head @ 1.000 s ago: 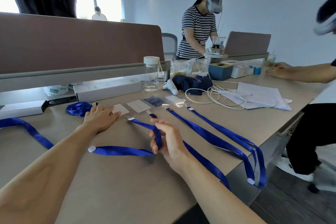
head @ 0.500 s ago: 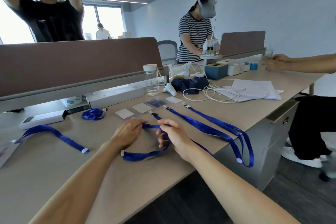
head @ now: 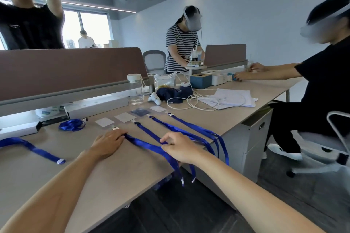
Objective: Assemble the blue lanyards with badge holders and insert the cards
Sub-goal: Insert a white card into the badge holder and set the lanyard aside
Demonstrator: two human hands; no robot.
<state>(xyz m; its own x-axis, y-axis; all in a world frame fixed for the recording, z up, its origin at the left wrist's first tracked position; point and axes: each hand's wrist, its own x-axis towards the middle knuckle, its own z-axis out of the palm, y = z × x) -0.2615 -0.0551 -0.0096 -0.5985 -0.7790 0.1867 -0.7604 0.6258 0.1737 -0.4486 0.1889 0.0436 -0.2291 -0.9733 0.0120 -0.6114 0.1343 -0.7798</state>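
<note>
In the centre of the frame, the person's left hand (head: 108, 143) is lying flat, fingers spread and released, pressing one end of a flat blue fabric lanyard (head: 145, 144) onto the pale wooden desk (head: 113, 172). Just right of centre, the right hand (head: 180, 147) is pinching the same strap between thumb and fingertips. The strap's ends are hanging over the desk's near edge. Small white cards (head: 104, 121) and clear badge holders (head: 141, 112) are lying in a row above the hands.
</note>
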